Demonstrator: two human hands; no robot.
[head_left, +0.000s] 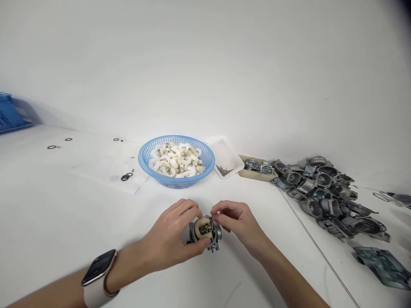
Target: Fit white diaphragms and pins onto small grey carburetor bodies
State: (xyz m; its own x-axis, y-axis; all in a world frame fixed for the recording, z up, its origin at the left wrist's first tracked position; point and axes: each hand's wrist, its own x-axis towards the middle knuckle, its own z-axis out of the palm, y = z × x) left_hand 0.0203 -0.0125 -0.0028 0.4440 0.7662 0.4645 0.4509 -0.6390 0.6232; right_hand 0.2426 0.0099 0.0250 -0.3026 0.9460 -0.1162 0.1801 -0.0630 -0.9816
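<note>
A grey metal carburetor (217, 233) sits on the white table, its open side facing up. Inside it lies a cream-coloured plastic float (199, 229) curved around brass parts. My left hand (175, 233) grips the carburetor from the left, thumb at the near edge and fingers at the far edge. At the far right rim, my right hand (236, 216) has thumb and forefinger pinched together, touching or very near the body. Anything between those fingertips is too small to make out.
Behind the hands stands a blue basket (176, 183) of white floats. Beside it are a white tray (224, 149) with thin metal pins (224, 171) and a beige box (257, 175) holding carburetor parts. Carburetor bodies (324, 179) pile up at right; black rubber rings (125, 176) lie at left.
</note>
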